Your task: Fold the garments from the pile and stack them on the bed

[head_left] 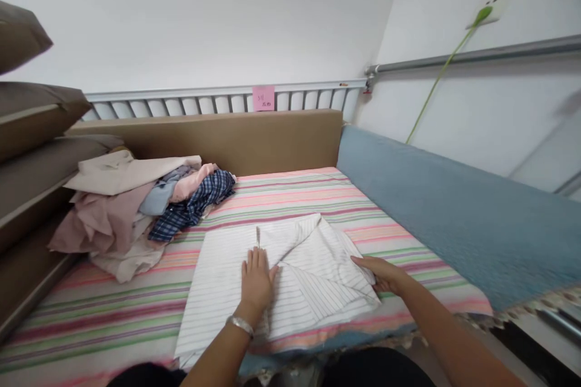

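- Lower centre of the frame, a pinstriped white garment [318,278] is lying on the striped bedsheet [136,314], its right half showing slanting creases.
- Left hand [258,278] is resting flat on the garment's middle, fingers slightly spread, gripping nothing; a silver bangle [240,325] is circling the wrist.
- And the right hand [384,273] is pinching the garment's right edge, thumb on top, fingers partly hidden!
- Over at mid-left, a clothes heap [113,205] is spreading out, navy plaid cloth [195,205] lying at its right.
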Tool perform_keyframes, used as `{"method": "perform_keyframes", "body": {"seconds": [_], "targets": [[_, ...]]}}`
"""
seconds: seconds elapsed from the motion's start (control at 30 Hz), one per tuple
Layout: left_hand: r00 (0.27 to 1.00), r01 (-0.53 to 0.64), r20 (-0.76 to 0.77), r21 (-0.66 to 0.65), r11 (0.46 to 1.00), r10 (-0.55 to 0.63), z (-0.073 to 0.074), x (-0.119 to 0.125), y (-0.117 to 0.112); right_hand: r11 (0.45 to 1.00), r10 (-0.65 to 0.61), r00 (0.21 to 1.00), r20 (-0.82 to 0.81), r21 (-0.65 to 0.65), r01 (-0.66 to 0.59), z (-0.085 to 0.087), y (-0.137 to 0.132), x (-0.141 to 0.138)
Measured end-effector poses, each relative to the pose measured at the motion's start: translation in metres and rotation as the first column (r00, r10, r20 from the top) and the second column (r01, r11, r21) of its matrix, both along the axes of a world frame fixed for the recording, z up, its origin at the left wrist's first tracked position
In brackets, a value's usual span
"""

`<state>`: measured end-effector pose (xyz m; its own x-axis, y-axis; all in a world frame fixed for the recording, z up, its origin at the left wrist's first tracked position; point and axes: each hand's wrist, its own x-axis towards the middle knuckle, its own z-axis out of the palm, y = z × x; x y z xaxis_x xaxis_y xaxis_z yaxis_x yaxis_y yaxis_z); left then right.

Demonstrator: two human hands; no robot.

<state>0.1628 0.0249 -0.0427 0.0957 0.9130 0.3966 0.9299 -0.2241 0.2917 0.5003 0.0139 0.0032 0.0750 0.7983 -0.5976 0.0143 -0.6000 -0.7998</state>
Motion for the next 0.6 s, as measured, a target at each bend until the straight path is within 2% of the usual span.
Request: {"method": "perform_keyframes", "body": {"seconds": [0.17, 0.3, 0.37, 0.43, 0.47, 0.53, 0.57, 0.6], "targets": [[0.997, -0.043, -0.068, -0.103, 0.994, 0.036, 0.015, 0.001, 0.037, 0.996, -0.009, 0.999, -0.039, -0.093, 0.006, 0.005, 0.001, 0.0], [0.999, -0.024, -0.052, -0.204, 0.979, 0.014, 0.008, 0.004, 0.062, 0.998, 0.034, 0.999, -0.041, -0.055, -0.036, 0.007, -0.003, 0.003], [0.999, -0.005, 0.032, -0.251, 0.968, 0.013, 0.004, 0.006, 0.068, 0.999, 0.054, 0.998, -0.012, -0.006, -0.054, 0.016, -0.003, -0.001], [0.97, 0.055, 0.244, -0.292, 0.955, 0.018, 0.005, 0.006, 0.07, 0.996, 0.06, 0.996, 0.067, 0.067, -0.065, 0.036, -0.001, -0.014], [0.914, 0.11, 0.405, -0.309, 0.945, 0.026, 0.007, 0.006, 0.07, 0.991, 0.07, 0.989, 0.13, 0.107, -0.084, 0.05, 0.002, -0.024], [0.718, 0.227, 0.693, -0.315, 0.922, 0.059, 0.016, 0.001, 0.069, 0.963, 0.136, 0.926, 0.352, 0.172, -0.207, 0.084, 0.009, -0.052], [0.616, 0.273, 0.783, -0.307, 0.912, 0.079, 0.022, -0.005, 0.067, 0.939, 0.173, 0.853, 0.493, 0.179, -0.294, 0.102, 0.014, -0.069], [0.536, 0.308, 0.839, -0.301, 0.903, 0.097, 0.028, -0.012, 0.064, 0.902, 0.208, 0.745, 0.634, 0.17, -0.397, 0.118, 0.018, -0.09]]}}
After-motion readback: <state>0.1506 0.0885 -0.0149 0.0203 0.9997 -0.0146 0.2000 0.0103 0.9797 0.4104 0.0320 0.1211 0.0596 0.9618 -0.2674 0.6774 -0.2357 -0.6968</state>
